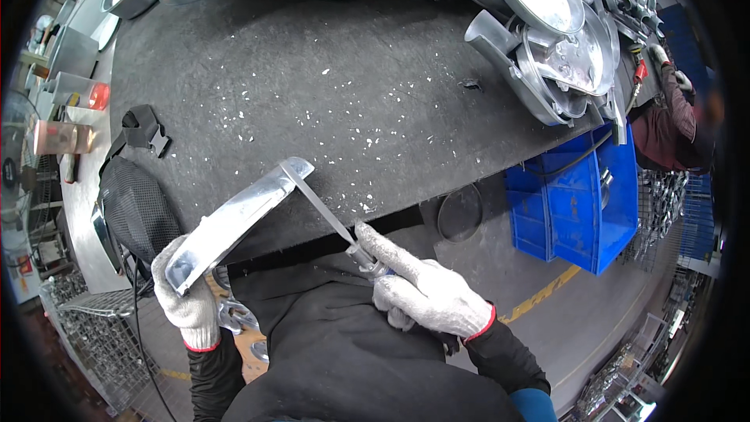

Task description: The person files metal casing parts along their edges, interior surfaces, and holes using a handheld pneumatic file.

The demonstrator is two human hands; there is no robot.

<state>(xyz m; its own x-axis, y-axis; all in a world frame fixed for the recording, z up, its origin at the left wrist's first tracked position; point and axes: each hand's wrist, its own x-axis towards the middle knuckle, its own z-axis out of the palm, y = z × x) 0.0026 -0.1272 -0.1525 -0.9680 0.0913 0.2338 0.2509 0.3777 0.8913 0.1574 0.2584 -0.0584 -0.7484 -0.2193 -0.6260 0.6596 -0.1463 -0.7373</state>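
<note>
My left hand, in a white knit glove with a red cuff edge, is closed round the near end of a long, shiny, curved metal part. The part slants up and away over the table's near edge. In my right hand, gloved the same way, is a flat file with a narrow grey blade. The index finger stretches along its handle while the other fingers curl round it. The file's tip meets the far end of the metal part. My palms and most of the file's handle are hidden.
Small pale chips dot the dark tabletop. Metal castings are heaped along its far and right sides. A black mesh bag lies at the left. Blue bins stand beyond the right edge, near a co-worker's sleeve.
</note>
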